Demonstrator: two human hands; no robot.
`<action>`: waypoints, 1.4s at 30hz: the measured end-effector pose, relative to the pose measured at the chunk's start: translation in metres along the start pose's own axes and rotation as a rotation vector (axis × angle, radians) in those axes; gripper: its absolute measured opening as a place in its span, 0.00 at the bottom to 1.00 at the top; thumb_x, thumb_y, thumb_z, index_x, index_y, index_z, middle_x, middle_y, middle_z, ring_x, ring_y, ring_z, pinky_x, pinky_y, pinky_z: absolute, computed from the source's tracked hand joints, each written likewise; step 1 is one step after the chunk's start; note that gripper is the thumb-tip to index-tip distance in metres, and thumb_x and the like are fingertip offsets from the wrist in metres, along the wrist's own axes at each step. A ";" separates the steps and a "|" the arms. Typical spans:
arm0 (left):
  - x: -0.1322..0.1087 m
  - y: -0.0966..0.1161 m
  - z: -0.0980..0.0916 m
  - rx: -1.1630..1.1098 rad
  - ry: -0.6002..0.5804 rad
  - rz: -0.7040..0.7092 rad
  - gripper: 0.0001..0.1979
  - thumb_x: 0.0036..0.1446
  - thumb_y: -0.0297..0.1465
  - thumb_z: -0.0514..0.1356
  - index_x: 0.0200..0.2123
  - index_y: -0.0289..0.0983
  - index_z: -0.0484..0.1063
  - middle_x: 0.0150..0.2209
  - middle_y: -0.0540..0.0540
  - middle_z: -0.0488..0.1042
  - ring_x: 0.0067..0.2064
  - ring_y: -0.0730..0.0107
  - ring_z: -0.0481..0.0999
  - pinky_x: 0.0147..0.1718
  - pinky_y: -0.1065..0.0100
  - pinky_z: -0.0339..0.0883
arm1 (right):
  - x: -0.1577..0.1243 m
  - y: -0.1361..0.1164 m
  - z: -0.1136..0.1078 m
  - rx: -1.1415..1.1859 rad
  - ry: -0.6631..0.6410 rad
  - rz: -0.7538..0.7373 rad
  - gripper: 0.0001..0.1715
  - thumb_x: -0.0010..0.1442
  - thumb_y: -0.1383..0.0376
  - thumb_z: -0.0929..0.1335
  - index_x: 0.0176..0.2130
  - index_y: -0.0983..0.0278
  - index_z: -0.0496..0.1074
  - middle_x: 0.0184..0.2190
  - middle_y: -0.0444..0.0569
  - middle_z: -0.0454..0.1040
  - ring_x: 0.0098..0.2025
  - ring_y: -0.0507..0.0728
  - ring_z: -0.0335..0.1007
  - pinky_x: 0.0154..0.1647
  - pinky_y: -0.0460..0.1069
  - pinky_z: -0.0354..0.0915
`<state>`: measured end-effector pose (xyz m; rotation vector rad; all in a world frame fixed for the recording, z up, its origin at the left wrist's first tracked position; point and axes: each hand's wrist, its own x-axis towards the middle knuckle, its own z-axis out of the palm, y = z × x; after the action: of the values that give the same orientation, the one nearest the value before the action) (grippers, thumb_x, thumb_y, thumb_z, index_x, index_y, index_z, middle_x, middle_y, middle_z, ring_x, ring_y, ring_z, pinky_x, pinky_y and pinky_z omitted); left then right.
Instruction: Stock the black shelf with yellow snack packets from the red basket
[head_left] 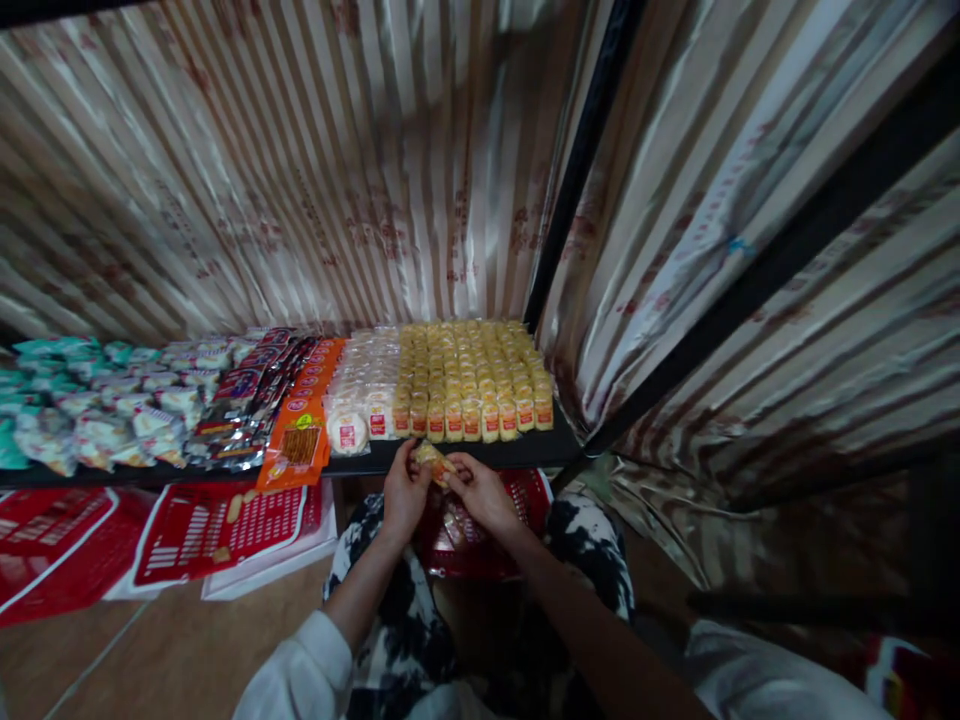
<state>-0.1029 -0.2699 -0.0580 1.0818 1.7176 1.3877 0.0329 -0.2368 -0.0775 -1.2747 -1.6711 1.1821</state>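
Note:
A small yellow wrapped snack [433, 460] is pinched between both hands, just in front of the shelf edge. My left hand [406, 492] is closed on its left end, and my right hand [482, 494] is closed on its right end. Right behind it, rows of similar yellow wrapped snacks [480, 385] with red-and-orange labels stand stacked on the black shelf [517, 450]. Beneath my hands, a red basket [480, 565] sits between my knees with some clear-wrapped pieces in it, partly hidden by my right forearm.
Left along the shelf are round white wrapped crackers [348, 431], an orange snack bag [298, 440], dark packets [240, 400] and white-and-green packets [97, 400]. More red baskets [217, 535] stand below. Black posts [581, 165] and a striped curtain [337, 150] enclose the back and right.

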 end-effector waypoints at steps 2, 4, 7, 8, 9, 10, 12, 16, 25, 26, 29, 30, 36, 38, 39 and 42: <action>0.011 0.001 -0.009 -0.022 0.022 0.004 0.22 0.47 0.29 0.60 0.49 0.37 0.66 0.30 0.52 0.69 0.29 0.75 0.68 0.32 0.72 0.64 | 0.011 -0.006 0.014 -0.048 0.021 -0.034 0.11 0.52 0.64 0.67 0.38 0.60 0.71 0.34 0.45 0.74 0.29 0.52 0.69 0.34 0.49 0.66; 0.021 0.003 -0.017 -0.021 0.052 0.015 0.22 0.46 0.28 0.60 0.48 0.37 0.66 0.31 0.52 0.69 0.29 0.76 0.69 0.32 0.73 0.64 | 0.022 -0.013 0.026 -0.113 0.056 -0.050 0.11 0.51 0.66 0.67 0.38 0.60 0.71 0.36 0.46 0.74 0.28 0.52 0.68 0.34 0.49 0.66; 0.035 0.001 -0.028 0.041 0.090 0.059 0.22 0.47 0.26 0.59 0.48 0.36 0.66 0.31 0.51 0.69 0.29 0.75 0.69 0.32 0.72 0.65 | 0.034 -0.021 0.041 -0.173 0.072 -0.069 0.12 0.52 0.67 0.67 0.39 0.60 0.70 0.38 0.47 0.73 0.28 0.51 0.68 0.34 0.49 0.67; 0.039 0.000 -0.031 0.076 0.094 0.079 0.21 0.47 0.26 0.58 0.48 0.35 0.66 0.31 0.51 0.69 0.30 0.74 0.69 0.33 0.71 0.65 | 0.037 -0.023 0.045 -0.183 0.075 -0.075 0.12 0.52 0.67 0.66 0.40 0.61 0.69 0.38 0.47 0.73 0.29 0.52 0.69 0.34 0.49 0.67; 0.042 -0.002 -0.033 0.114 0.094 0.097 0.20 0.48 0.26 0.58 0.47 0.34 0.67 0.30 0.50 0.69 0.30 0.73 0.69 0.34 0.70 0.65 | 0.039 -0.024 0.049 -0.192 0.080 -0.078 0.12 0.53 0.67 0.66 0.40 0.61 0.69 0.37 0.47 0.73 0.29 0.52 0.69 0.34 0.49 0.67; 0.045 -0.004 -0.034 0.153 0.094 0.110 0.19 0.48 0.26 0.57 0.47 0.34 0.68 0.30 0.50 0.70 0.31 0.71 0.70 0.35 0.69 0.66 | 0.040 -0.024 0.052 -0.198 0.084 -0.079 0.12 0.53 0.68 0.66 0.40 0.61 0.68 0.37 0.48 0.73 0.29 0.52 0.69 0.35 0.49 0.67; 0.051 -0.009 -0.037 0.216 0.103 0.130 0.18 0.50 0.27 0.57 0.46 0.34 0.69 0.31 0.48 0.71 0.32 0.69 0.70 0.37 0.66 0.66 | 0.041 -0.022 0.058 -0.203 0.087 -0.079 0.11 0.54 0.68 0.65 0.40 0.62 0.67 0.37 0.48 0.72 0.30 0.53 0.70 0.35 0.50 0.68; 0.062 -0.017 -0.040 0.273 0.151 0.146 0.16 0.50 0.28 0.57 0.45 0.36 0.69 0.35 0.45 0.73 0.36 0.65 0.72 0.41 0.63 0.66 | 0.038 -0.012 0.064 -0.199 0.078 -0.105 0.09 0.55 0.68 0.62 0.38 0.62 0.68 0.39 0.49 0.71 0.33 0.54 0.71 0.36 0.50 0.69; 0.081 -0.023 -0.031 0.438 0.168 0.297 0.16 0.54 0.27 0.53 0.46 0.36 0.68 0.40 0.41 0.69 0.43 0.60 0.71 0.46 0.58 0.66 | 0.031 0.008 0.061 -0.093 0.036 -0.195 0.17 0.52 0.74 0.61 0.41 0.61 0.69 0.39 0.51 0.69 0.39 0.55 0.70 0.42 0.52 0.70; 0.082 -0.023 -0.029 0.466 0.173 0.301 0.16 0.54 0.27 0.52 0.46 0.36 0.68 0.41 0.40 0.68 0.44 0.60 0.71 0.46 0.58 0.65 | 0.031 0.008 0.061 -0.081 0.029 -0.197 0.17 0.52 0.74 0.61 0.41 0.61 0.69 0.39 0.51 0.69 0.40 0.55 0.70 0.42 0.52 0.70; 0.083 -0.022 -0.026 0.511 0.144 0.319 0.17 0.55 0.27 0.51 0.49 0.35 0.66 0.42 0.40 0.67 0.45 0.59 0.70 0.47 0.58 0.65 | 0.033 0.010 0.060 -0.053 0.010 -0.188 0.17 0.52 0.73 0.61 0.41 0.62 0.69 0.40 0.52 0.68 0.40 0.55 0.71 0.41 0.51 0.71; 0.083 -0.023 -0.025 0.510 0.130 0.330 0.18 0.55 0.27 0.52 0.50 0.35 0.65 0.43 0.40 0.67 0.45 0.60 0.70 0.47 0.58 0.65 | 0.033 0.010 0.060 -0.043 0.007 -0.180 0.16 0.52 0.73 0.61 0.41 0.62 0.69 0.40 0.52 0.68 0.39 0.55 0.71 0.40 0.51 0.71; 0.073 -0.023 -0.018 0.503 0.154 0.363 0.19 0.54 0.28 0.54 0.51 0.35 0.61 0.44 0.40 0.66 0.47 0.60 0.67 0.48 0.59 0.63 | 0.034 0.012 0.061 0.001 0.001 -0.171 0.18 0.51 0.73 0.61 0.42 0.62 0.68 0.41 0.50 0.68 0.40 0.54 0.71 0.41 0.50 0.70; 0.071 -0.023 -0.016 0.521 0.158 0.362 0.18 0.54 0.26 0.54 0.49 0.36 0.62 0.44 0.40 0.65 0.48 0.59 0.66 0.50 0.59 0.62 | 0.032 0.013 0.061 0.049 0.005 -0.178 0.19 0.50 0.73 0.61 0.42 0.62 0.68 0.41 0.50 0.68 0.41 0.53 0.71 0.42 0.50 0.70; 0.070 -0.023 -0.016 0.530 0.157 0.366 0.18 0.53 0.26 0.54 0.49 0.36 0.63 0.44 0.40 0.65 0.49 0.59 0.65 0.51 0.58 0.61 | 0.030 0.013 0.061 0.089 0.009 -0.178 0.18 0.50 0.72 0.61 0.42 0.62 0.69 0.42 0.50 0.69 0.42 0.53 0.71 0.42 0.49 0.69; 0.070 -0.022 -0.015 0.554 0.163 0.369 0.18 0.53 0.26 0.54 0.49 0.36 0.62 0.46 0.40 0.64 0.52 0.58 0.63 0.53 0.58 0.59 | 0.020 0.021 0.060 0.232 0.027 -0.126 0.15 0.51 0.69 0.61 0.40 0.63 0.69 0.40 0.50 0.71 0.40 0.53 0.73 0.43 0.49 0.69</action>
<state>-0.1506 -0.2151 -0.0765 1.6946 2.1758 1.2640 -0.0205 -0.2296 -0.1164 -1.0240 -1.5214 1.2359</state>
